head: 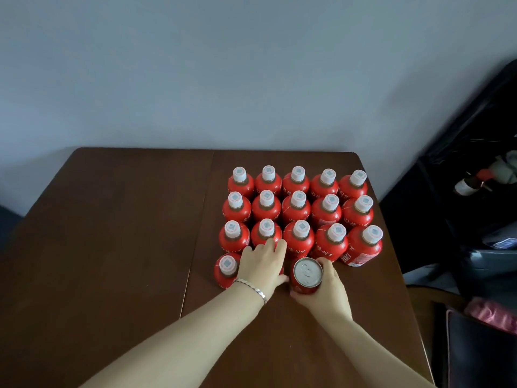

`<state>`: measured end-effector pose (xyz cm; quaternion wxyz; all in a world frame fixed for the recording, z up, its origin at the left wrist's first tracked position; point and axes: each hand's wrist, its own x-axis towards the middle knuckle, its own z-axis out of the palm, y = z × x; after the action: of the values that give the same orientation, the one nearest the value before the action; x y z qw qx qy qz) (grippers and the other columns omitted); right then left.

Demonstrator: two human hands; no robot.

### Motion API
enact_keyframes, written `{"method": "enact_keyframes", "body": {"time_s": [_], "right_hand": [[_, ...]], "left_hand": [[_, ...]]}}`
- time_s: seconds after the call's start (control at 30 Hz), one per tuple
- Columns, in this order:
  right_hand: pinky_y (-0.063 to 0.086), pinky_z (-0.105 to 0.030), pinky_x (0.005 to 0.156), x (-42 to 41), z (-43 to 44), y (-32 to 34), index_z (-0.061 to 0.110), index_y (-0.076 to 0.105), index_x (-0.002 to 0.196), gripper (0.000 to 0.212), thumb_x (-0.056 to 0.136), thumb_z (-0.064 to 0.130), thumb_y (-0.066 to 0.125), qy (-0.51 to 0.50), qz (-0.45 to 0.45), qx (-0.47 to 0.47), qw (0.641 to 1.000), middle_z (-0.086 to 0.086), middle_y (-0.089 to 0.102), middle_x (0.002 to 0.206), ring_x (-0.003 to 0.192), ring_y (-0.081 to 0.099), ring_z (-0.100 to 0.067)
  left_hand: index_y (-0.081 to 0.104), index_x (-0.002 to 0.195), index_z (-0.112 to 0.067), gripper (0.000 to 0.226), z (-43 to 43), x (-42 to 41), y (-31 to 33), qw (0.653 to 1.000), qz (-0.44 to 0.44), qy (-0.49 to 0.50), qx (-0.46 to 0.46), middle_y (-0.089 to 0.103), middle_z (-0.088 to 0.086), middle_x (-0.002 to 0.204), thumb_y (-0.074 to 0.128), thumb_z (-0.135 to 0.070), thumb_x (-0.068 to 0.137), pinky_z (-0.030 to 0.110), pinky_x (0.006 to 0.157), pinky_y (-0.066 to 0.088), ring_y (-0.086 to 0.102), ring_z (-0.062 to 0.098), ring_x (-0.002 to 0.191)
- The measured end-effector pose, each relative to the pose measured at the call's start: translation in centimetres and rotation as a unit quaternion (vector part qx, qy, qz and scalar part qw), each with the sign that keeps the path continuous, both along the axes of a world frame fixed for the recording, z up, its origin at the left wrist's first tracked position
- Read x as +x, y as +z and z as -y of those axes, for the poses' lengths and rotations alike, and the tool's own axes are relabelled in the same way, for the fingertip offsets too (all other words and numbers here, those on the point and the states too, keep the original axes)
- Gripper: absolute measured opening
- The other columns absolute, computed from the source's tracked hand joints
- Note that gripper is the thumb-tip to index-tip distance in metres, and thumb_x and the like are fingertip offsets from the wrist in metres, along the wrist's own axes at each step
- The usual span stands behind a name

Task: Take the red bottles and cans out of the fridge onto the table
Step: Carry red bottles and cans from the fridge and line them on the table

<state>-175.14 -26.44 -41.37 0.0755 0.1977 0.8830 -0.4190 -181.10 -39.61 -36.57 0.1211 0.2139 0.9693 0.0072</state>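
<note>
The red can (pixel 307 271), silver top up, is held upright in the front row on the brown table (pixel 112 233); whether its base is already seated cannot be told. It is clasped round its wall by the right hand (pixel 326 289), with fingers and thumb curled about it. Just behind it, the white-capped red bottles (pixel 298 207) stand packed three rows deep. Beside the can, the left hand (pixel 261 266) is laid over something red that is almost wholly hidden, and whether that thing is gripped cannot be told. A single bottle (pixel 227 271) stands just left of that hand.

The step is judged to be the placing of the can in line with the front row. The can is best lowered flat onto its base, kept off the bottle shoulders behind, and released only once seated, since close-packed neighbours are easily toppled by a nudge.
</note>
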Motion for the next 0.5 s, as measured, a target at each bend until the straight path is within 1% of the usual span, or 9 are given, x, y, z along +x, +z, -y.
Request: {"method": "enact_keyframes", "body": {"time_s": [0.07, 0.13, 0.17, 0.23, 0.33, 0.37, 0.43, 0.47, 0.5], "right_hand": [[0.042, -0.024, 0.076, -0.4, 1.0, -0.3, 0.016, 0.044, 0.126, 0.079, 0.061, 0.023, 0.087, -0.032, -0.012, -0.028, 0.999, 0.003, 0.051, 0.118, 0.108, 0.057, -0.019], [0.042, -0.026, 0.075, -0.6, 2.0, -0.4, 0.018, 0.040, 0.130, 0.081, 0.064, 0.026, 0.086, -0.060, -0.010, -0.052, 0.997, 0.001, 0.047, 0.122, 0.107, 0.057, -0.022], [0.043, -0.028, 0.074, -0.5, 2.3, -0.4, 0.019, 0.037, 0.133, 0.084, 0.065, 0.028, 0.085, -0.068, -0.002, -0.062, 0.996, -0.002, 0.044, 0.125, 0.106, 0.057, -0.024], [0.045, -0.032, 0.076, -0.5, 2.4, -0.3, 0.020, 0.030, 0.138, 0.091, 0.066, 0.029, 0.085, -0.074, 0.017, -0.075, 0.994, -0.008, 0.040, 0.131, 0.107, 0.058, -0.030], [0.044, -0.036, 0.084, -0.8, 2.0, 0.1, 0.021, 0.022, 0.144, 0.098, 0.069, 0.025, 0.083, -0.057, 0.036, -0.082, 0.994, -0.010, 0.034, 0.139, 0.116, 0.054, -0.032], [0.043, -0.035, 0.087, -0.9, 1.9, 0.1, 0.022, 0.020, 0.146, 0.099, 0.070, 0.023, 0.083, -0.054, 0.038, -0.088, 0.994, -0.009, 0.033, 0.141, 0.120, 0.051, -0.030], [0.039, -0.032, 0.094, -0.5, 2.1, 0.0, 0.022, 0.020, 0.146, 0.098, 0.070, 0.017, 0.082, -0.061, 0.032, -0.107, 0.992, -0.007, 0.033, 0.142, 0.126, 0.046, -0.026], [0.038, -0.032, 0.097, -0.3, 2.3, -0.1, 0.021, 0.021, 0.146, 0.096, 0.072, 0.014, 0.081, -0.074, 0.032, -0.118, 0.990, -0.007, 0.033, 0.142, 0.127, 0.045, -0.026], [0.038, -0.033, 0.099, 0.0, 2.7, -0.1, 0.020, 0.021, 0.146, 0.093, 0.074, 0.011, 0.079, -0.100, 0.043, -0.131, 0.985, -0.009, 0.033, 0.142, 0.127, 0.044, -0.028]], "left_hand": [[0.051, 0.125, -0.011, 0.077, 0.2, -0.3, -0.9, 0.997, -0.068, 0.009, 0.020, 0.060, 0.009, 0.105, 0.080, -0.048, 0.064, 0.035, 0.069, 0.047, 0.063, 0.025, 0.089], [0.066, 0.097, -0.014, 0.079, 1.0, 0.4, -1.9, 0.993, -0.107, 0.024, 0.053, 0.063, 0.006, 0.082, 0.090, -0.053, 0.032, 0.029, 0.049, 0.048, 0.062, 0.020, 0.064], [0.064, 0.095, -0.014, 0.079, 1.4, 0.9, -2.5, 0.986, -0.140, 0.021, 0.089, 0.062, 0.006, 0.086, 0.090, -0.052, 0.031, 0.030, 0.051, 0.051, 0.062, 0.021, 0.068], [0.054, 0.107, -0.016, 0.075, 2.7, 2.0, -3.7, 0.968, -0.203, 0.010, 0.147, 0.052, 0.006, 0.107, 0.085, -0.046, 0.046, 0.037, 0.076, 0.054, 0.055, 0.025, 0.094], [0.046, 0.122, -0.014, 0.066, 4.7, 3.3, -3.9, 0.931, -0.286, 0.089, 0.209, 0.040, 0.010, 0.126, 0.070, -0.038, 0.065, 0.046, 0.100, 0.038, 0.041, 0.031, 0.118], [0.043, 0.126, -0.011, 0.069, 5.2, 3.4, -3.6, 0.922, -0.267, 0.152, 0.234, 0.037, 0.014, 0.132, 0.070, -0.034, 0.068, 0.048, 0.103, 0.035, 0.036, 0.033, 0.123], [0.035, 0.137, -0.006, 0.080, 6.0, 3.3, -2.2, 0.886, -0.131, 0.322, 0.308, 0.026, 0.021, 0.146, 0.075, -0.025, 0.071, 0.050, 0.109, 0.029, 0.025, 0.037, 0.135], [0.028, 0.143, -0.008, 0.081, 6.3, 3.0, -1.5, 0.842, -0.024, 0.408, 0.352, 0.017, 0.019, 0.151, 0.072, -0.025, 0.077, 0.047, 0.111, 0.025, 0.020, 0.035, 0.139], [0.023, 0.146, -0.013, 0.077, 6.7, 2.7, -1.1, 0.769, 0.090, 0.485, 0.406, 0.014, 0.015, 0.154, 0.066, -0.028, 0.083, 0.044, 0.111, 0.026, 0.021, 0.033, 0.140]]}}
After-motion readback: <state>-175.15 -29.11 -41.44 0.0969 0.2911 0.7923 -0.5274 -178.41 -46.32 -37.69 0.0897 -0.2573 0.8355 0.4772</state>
